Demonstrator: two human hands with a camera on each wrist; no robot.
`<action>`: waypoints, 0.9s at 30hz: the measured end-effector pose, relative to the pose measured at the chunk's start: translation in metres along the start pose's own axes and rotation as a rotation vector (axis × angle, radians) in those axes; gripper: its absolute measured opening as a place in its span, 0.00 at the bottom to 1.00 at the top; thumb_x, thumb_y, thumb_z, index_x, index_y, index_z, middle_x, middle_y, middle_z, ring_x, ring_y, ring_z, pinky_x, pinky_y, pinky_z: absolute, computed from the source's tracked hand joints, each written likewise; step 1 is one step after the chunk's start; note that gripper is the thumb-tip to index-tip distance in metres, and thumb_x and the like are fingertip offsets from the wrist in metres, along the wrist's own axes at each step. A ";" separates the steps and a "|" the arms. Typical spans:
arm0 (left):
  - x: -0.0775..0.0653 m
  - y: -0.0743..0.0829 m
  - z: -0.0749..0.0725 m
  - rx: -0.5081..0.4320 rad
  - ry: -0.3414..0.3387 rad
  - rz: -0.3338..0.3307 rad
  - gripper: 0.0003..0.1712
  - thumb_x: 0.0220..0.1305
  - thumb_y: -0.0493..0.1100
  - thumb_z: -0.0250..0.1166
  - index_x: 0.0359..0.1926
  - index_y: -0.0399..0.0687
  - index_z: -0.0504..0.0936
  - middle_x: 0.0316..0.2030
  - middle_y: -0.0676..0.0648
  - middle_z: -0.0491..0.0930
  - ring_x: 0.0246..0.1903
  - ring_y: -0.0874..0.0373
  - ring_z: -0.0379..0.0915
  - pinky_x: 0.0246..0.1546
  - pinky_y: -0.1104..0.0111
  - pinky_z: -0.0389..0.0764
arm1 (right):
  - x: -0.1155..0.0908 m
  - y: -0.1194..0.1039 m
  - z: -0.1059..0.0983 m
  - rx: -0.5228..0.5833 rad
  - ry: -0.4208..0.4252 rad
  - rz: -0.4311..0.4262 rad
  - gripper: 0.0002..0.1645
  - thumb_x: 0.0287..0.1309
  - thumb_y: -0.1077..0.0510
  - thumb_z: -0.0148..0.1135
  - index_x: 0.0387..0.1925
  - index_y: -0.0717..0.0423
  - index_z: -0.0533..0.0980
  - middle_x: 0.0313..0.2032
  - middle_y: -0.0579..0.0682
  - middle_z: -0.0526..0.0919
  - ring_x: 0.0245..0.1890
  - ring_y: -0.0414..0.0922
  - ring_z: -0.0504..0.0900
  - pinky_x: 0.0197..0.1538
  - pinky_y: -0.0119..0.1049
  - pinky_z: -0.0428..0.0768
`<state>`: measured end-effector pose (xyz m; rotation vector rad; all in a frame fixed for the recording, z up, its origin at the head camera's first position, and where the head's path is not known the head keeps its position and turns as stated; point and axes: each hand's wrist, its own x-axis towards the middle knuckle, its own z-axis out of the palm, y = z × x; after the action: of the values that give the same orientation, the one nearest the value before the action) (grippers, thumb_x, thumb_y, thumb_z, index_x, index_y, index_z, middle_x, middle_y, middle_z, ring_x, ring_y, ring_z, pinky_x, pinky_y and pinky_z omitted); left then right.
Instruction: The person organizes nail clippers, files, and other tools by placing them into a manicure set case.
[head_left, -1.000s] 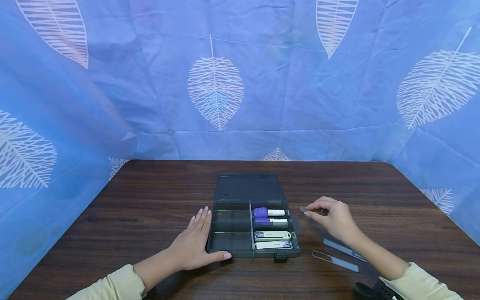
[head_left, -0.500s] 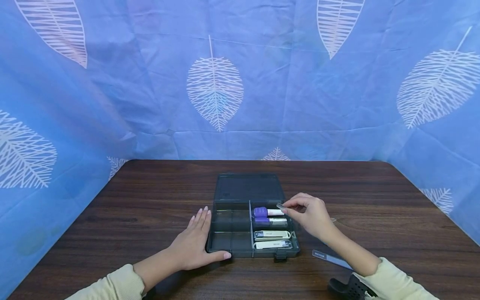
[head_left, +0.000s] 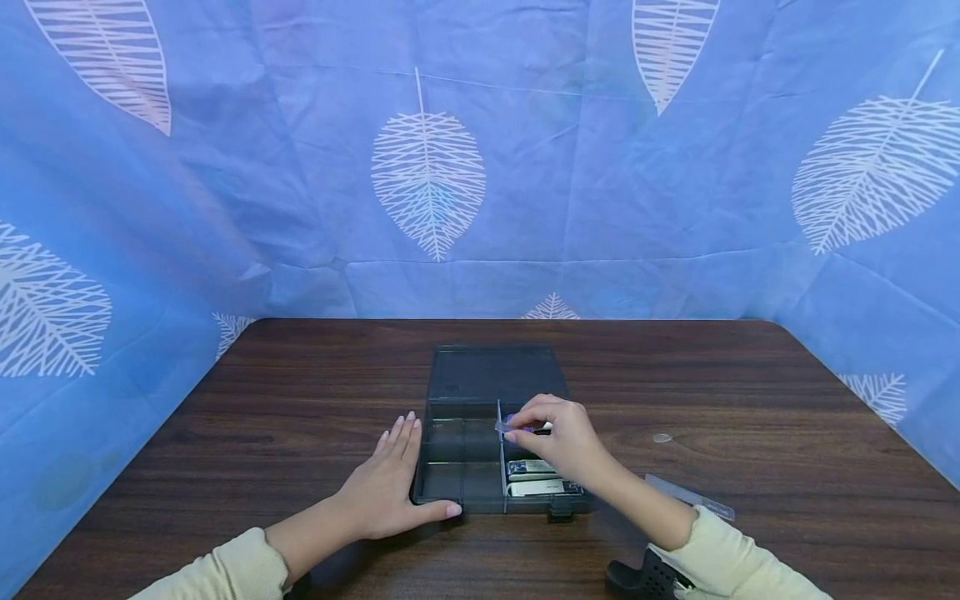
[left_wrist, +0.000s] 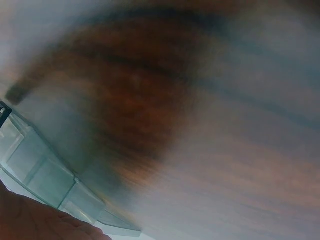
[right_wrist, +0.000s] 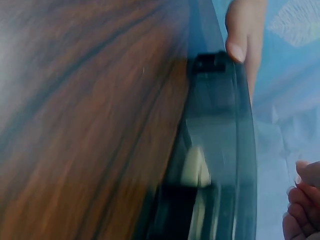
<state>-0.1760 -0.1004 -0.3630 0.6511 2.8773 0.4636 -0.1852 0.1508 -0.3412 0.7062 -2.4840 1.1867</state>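
A dark translucent compartment box (head_left: 442, 507) lies with its lid (head_left: 495, 371) folded back. My left hand (head_left: 378, 496) rests along its left side, fingers straight and thumb at the front corner. Above the box's divider, my right hand (head_left: 562, 437) pinches a small clear flat piece (head_left: 502, 427) between thumb and fingers. Under that hand, purple bottles, likely nail polish, are mostly hidden. Two nail clippers (head_left: 535, 488) lie in the right front part, partly covered by the hand. In the right wrist view, the box (right_wrist: 215, 130) is blurred, with my left thumb (right_wrist: 237, 50) at its corner.
Right of the box, a small clear oval piece (head_left: 662, 437) lies on the brown table (head_left: 300, 375). Nearer me is a flat clear strip (head_left: 693, 497), partly behind my right forearm. A blue leaf-print cloth (head_left: 525, 167) hangs behind the table.
My right hand has moved left from the table over the box, carrying the small clear piece to the divider. The left hand has stayed still at the box's side.
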 end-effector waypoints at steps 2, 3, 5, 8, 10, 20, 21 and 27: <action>0.000 0.000 0.000 -0.001 -0.002 -0.002 0.66 0.48 0.78 0.53 0.71 0.35 0.44 0.72 0.37 0.42 0.72 0.44 0.35 0.70 0.52 0.49 | 0.002 -0.004 0.008 0.008 -0.059 0.027 0.03 0.49 0.62 0.68 0.28 0.57 0.84 0.30 0.44 0.82 0.28 0.33 0.75 0.31 0.28 0.78; 0.000 0.000 0.000 0.001 -0.003 -0.002 0.66 0.48 0.79 0.53 0.71 0.35 0.44 0.72 0.37 0.42 0.72 0.44 0.35 0.70 0.52 0.49 | 0.003 -0.006 0.011 0.011 -0.087 0.031 0.03 0.49 0.62 0.68 0.29 0.57 0.84 0.30 0.45 0.82 0.29 0.34 0.75 0.31 0.28 0.78; -0.001 0.000 0.001 -0.002 -0.005 -0.005 0.66 0.48 0.79 0.53 0.71 0.34 0.44 0.72 0.36 0.42 0.72 0.44 0.35 0.70 0.51 0.49 | 0.005 -0.010 0.020 0.015 -0.141 0.030 0.04 0.51 0.60 0.67 0.30 0.56 0.84 0.31 0.45 0.83 0.31 0.36 0.77 0.33 0.28 0.78; -0.001 0.000 0.001 -0.009 -0.003 -0.003 0.66 0.48 0.79 0.53 0.71 0.34 0.45 0.72 0.36 0.42 0.72 0.44 0.35 0.70 0.51 0.49 | 0.008 -0.013 0.033 0.019 -0.206 -0.002 0.04 0.51 0.60 0.67 0.31 0.56 0.84 0.32 0.45 0.84 0.34 0.39 0.78 0.37 0.29 0.78; -0.002 0.000 0.001 -0.010 0.001 0.001 0.66 0.48 0.78 0.53 0.71 0.33 0.45 0.72 0.35 0.43 0.72 0.43 0.36 0.69 0.51 0.49 | 0.010 -0.013 0.041 0.003 -0.253 -0.050 0.04 0.50 0.61 0.67 0.31 0.56 0.84 0.31 0.45 0.84 0.36 0.40 0.79 0.39 0.30 0.78; -0.002 0.003 -0.001 -0.009 0.008 0.025 0.65 0.50 0.76 0.54 0.70 0.31 0.45 0.71 0.34 0.43 0.72 0.41 0.38 0.69 0.51 0.50 | 0.022 -0.029 0.055 -0.343 -0.485 -0.266 0.05 0.52 0.58 0.66 0.29 0.55 0.85 0.27 0.43 0.81 0.30 0.33 0.74 0.36 0.20 0.74; -0.003 0.003 -0.002 -0.011 0.009 0.026 0.65 0.50 0.76 0.54 0.70 0.31 0.45 0.71 0.34 0.43 0.72 0.41 0.38 0.69 0.51 0.50 | 0.023 -0.031 0.055 -0.384 -0.501 -0.271 0.05 0.52 0.57 0.66 0.29 0.54 0.85 0.26 0.42 0.81 0.29 0.33 0.73 0.36 0.20 0.74; -0.002 0.003 -0.002 -0.009 0.003 0.024 0.65 0.50 0.76 0.54 0.70 0.32 0.44 0.71 0.34 0.43 0.72 0.42 0.38 0.69 0.50 0.51 | 0.024 -0.035 0.057 -0.501 -0.584 -0.280 0.03 0.51 0.58 0.67 0.26 0.49 0.85 0.24 0.40 0.81 0.27 0.30 0.74 0.33 0.20 0.75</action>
<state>-0.1729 -0.0991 -0.3598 0.6850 2.8715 0.4818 -0.1893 0.0801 -0.3429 1.3252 -2.8208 0.2437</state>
